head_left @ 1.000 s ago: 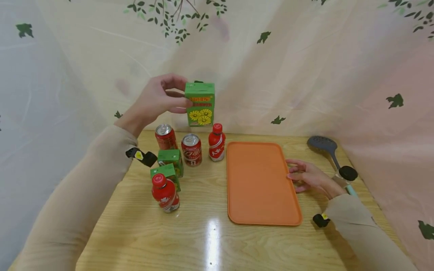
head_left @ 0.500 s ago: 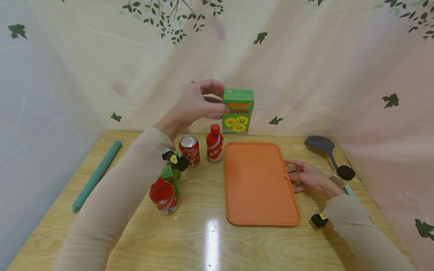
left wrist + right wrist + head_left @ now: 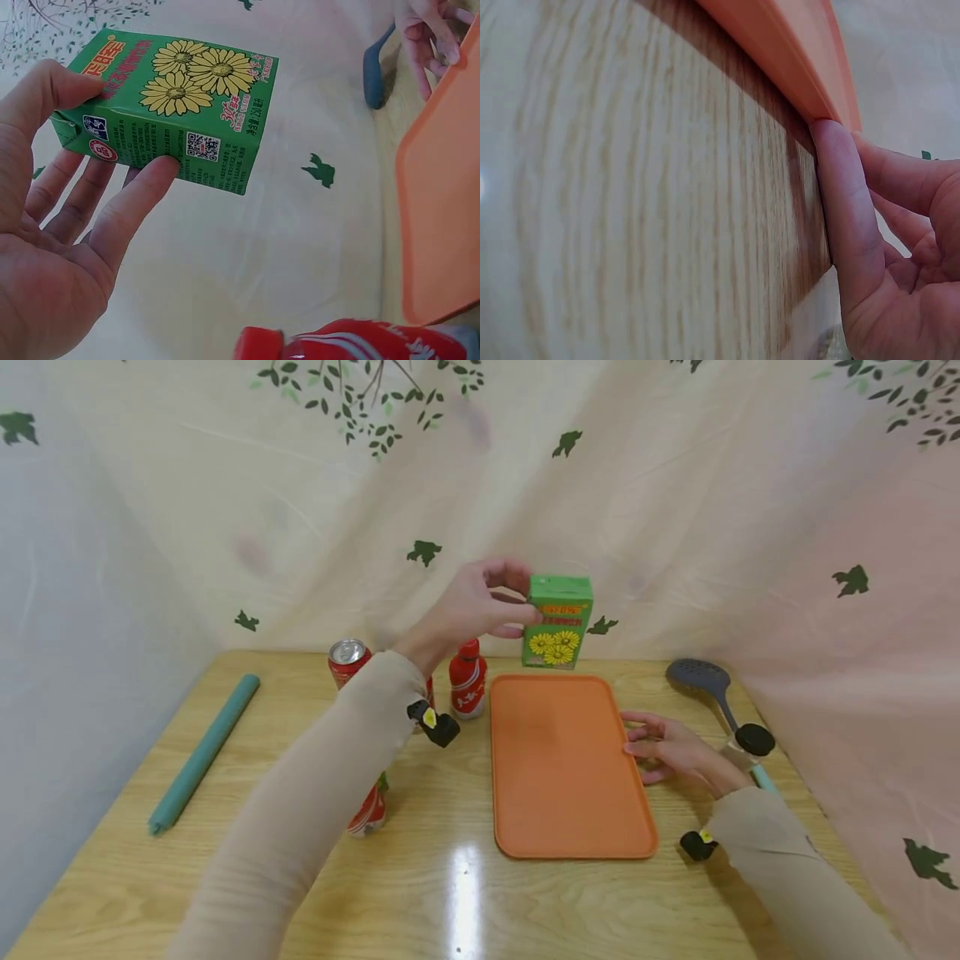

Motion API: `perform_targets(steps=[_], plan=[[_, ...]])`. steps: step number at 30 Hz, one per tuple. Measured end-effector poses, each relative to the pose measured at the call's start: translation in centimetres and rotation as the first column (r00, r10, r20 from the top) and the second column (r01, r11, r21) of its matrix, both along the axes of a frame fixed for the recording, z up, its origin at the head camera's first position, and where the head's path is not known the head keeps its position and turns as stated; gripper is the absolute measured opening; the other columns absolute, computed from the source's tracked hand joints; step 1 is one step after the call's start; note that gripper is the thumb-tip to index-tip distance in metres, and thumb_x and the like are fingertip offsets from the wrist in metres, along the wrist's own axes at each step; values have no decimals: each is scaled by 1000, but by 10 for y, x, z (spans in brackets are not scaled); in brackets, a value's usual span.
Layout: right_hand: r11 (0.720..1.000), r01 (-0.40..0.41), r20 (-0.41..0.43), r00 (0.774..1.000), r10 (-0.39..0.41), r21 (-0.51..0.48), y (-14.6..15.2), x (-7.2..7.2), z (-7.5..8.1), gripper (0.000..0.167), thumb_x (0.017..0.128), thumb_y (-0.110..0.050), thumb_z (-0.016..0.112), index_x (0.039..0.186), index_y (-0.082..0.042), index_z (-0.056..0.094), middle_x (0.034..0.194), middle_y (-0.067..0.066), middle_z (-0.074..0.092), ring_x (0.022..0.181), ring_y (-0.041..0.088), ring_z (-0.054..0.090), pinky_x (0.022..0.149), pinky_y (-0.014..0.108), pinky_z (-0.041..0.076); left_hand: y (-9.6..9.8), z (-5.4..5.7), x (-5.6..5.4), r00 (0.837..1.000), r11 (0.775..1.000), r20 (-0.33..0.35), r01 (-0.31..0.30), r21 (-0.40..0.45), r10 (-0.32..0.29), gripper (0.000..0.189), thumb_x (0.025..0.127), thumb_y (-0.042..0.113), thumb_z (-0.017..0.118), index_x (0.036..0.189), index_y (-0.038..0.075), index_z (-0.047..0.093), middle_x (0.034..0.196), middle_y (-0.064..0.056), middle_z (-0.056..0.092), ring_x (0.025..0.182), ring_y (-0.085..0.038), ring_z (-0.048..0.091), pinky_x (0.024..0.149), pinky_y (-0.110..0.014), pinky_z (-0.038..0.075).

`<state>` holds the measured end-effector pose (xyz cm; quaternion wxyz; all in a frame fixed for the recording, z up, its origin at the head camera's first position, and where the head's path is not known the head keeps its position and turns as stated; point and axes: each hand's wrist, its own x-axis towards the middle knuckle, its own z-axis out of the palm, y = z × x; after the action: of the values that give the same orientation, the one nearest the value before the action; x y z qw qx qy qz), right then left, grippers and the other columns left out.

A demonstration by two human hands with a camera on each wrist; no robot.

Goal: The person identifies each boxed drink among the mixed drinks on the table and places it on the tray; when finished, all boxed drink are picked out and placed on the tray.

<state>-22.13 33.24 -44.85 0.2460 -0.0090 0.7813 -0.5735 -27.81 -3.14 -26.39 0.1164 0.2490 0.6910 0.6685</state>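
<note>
Carton: green drink carton (image 3: 558,627), up in the air, seen over the tray's far edge; whether it's directly above the tray can't be told. Boxy, smooth printed card, yellow daisies on front. Roughly upright.
Left hand: left hand (image 3: 472,602) partly closed, thumb on the front, fingers at side and back, pinching the carton. Grip sits at one side, probably so the base is free.
Tray: orange tray (image 3: 570,768), flat rectangle, rounded corners, low raised rim, matt, likely plastic.
Right hand: right hand (image 3: 671,752) loosely spread, fingers mostly straight, fingertips touching the tray's side rim; not carrying anything. Likely steadying it.
Bottle near tray: red bottle (image 3: 468,681), upright, just beside the tray, narrow neck, glossy wrap.
Left cluster: red can (image 3: 348,660), shiny metal top; second red bottle (image 3: 369,814), largely behind the sleeve.
Far right: dark skimmer (image 3: 699,675), slotted head, lying down.
Far left: teal roll (image 3: 206,752), long cylinder, material unclear.
Under it all: worktop (image 3: 420,877), pale wood grain, glossy glare.
Behind: cream cloth (image 3: 637,510), creased, leaf print.
</note>
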Motion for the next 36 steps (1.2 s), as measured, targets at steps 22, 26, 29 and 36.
perform_targets(steps=[22,26,29,36], plan=[[1000,8,21,1000,-7,-7,0,0,1,74,101,-11,64,161,-6,21,125,16,48,91,16,66,68,43,62,52,-80,-16,992,998,105,-68,-7,69,42,80,3,83,117,6,64,111,-9,65,99,-23,69,78,-40,61],[1000,12,20,1000,-12,3,2,2,2,73,101,-10,63,161,-6,21,126,18,47,91,16,65,67,43,62,61,-100,-14,992,997,106,-72,32,68,41,81,2,81,118,4,64,112,-11,66,100,-25,69,77,-37,61],[1000,14,21,1000,-14,1,2,2,1,73,101,-11,64,161,-6,22,128,19,47,91,16,65,68,44,62,66,-112,-11,994,995,86,-78,60,72,40,82,0,80,118,1,63,113,-12,66,101,-29,68,80,-39,61],[1000,6,15,1000,-6,-9,2,-1,-2,75,101,-12,64,161,-7,21,128,19,45,92,16,63,68,43,62,71,-133,-10,989,990,89,-124,62,118,41,82,0,81,119,2,65,113,-10,67,100,-26,69,81,-36,60]])
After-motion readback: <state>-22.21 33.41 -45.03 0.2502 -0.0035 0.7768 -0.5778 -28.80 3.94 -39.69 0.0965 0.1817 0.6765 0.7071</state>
